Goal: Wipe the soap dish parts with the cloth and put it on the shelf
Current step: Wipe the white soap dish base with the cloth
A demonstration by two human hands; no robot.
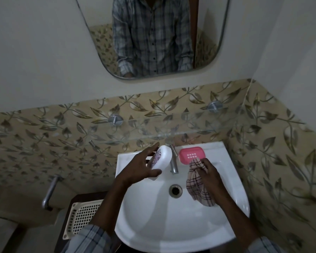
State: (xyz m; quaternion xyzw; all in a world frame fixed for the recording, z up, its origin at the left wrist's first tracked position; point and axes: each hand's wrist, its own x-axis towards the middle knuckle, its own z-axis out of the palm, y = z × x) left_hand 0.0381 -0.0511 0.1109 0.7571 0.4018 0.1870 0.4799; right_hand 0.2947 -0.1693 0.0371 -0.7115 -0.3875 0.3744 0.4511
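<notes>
My left hand point(141, 164) grips the white soap dish lid point(162, 157), tilted on edge over the back left of the white sink point(153, 225). A printed pattern shows on the lid's left side. The pink soap dish tray point(192, 155), with a grid of drain holes, lies flat on the sink's back ledge to the right of the tap. My right hand point(211, 177) holds a checked beige cloth point(197, 187) that hangs over the basin, its top edge touching the pink tray's front rim. A clear glass shelf point(153, 128) runs along the tiled wall above the sink.
A chrome tap point(173, 159) stands between the two dish parts, and the drain point(175, 190) is in the basin's middle. Two round metal brackets point(115, 120) carry the shelf. A cream plastic basket point(82, 216) sits lower left, beside a wall pipe point(49, 192). A mirror point(153, 37) hangs above.
</notes>
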